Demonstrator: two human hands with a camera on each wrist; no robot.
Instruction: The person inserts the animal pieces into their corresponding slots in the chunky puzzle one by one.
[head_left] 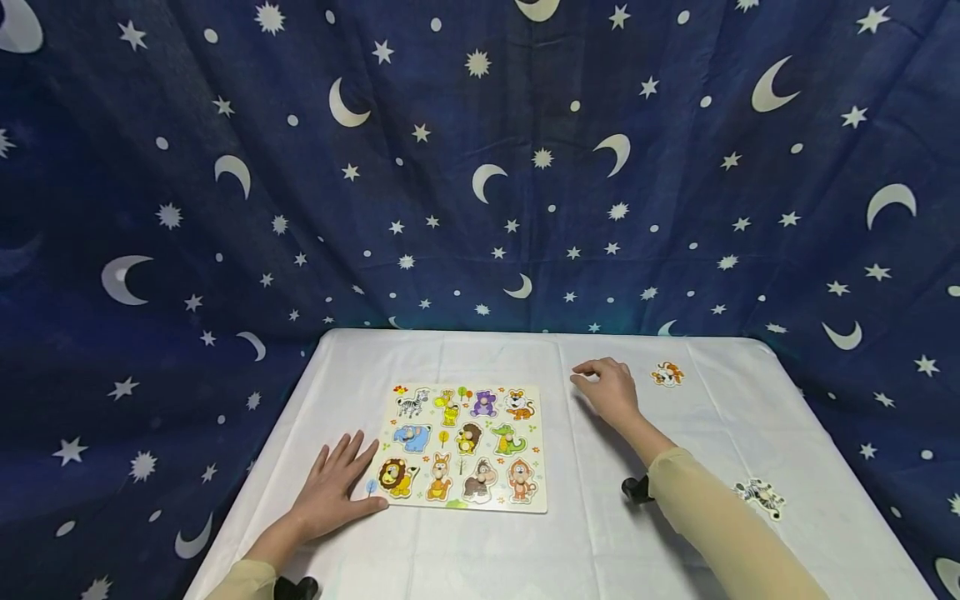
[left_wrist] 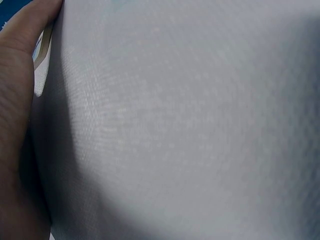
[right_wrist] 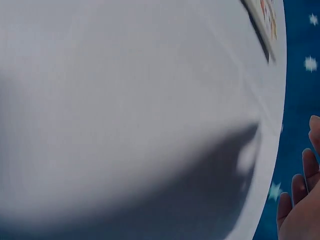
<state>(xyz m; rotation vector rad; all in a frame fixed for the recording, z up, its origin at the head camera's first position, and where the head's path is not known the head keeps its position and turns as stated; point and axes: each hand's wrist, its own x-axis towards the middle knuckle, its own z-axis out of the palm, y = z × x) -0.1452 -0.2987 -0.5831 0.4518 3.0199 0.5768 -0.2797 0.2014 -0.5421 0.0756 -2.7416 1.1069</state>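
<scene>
An animal puzzle board [head_left: 465, 506] lies flat on the white-covered table, with rows of colourful animal pictures and pieces. My left hand [head_left: 330, 493] rests on the cloth just left of it, fingers spread, the thumb at the board's lower left corner. Beyond the board's right side, my right hand [head_left: 607, 390] is raised over the cloth with fingers loosely bent. Nothing shows between its thumb and fingers. To its right lies an orange-and-white animal piece [head_left: 667, 374]. A zebra-like piece [head_left: 761, 498] sits nearer, beside the right forearm.
White cloth [head_left: 525, 567] covers the table, with some creases. Behind and around it hangs a dark blue curtain [head_left: 450, 283] with moons and stars. Black wrist-camera mounts show under both wrists. The left wrist view is mostly plain cloth.
</scene>
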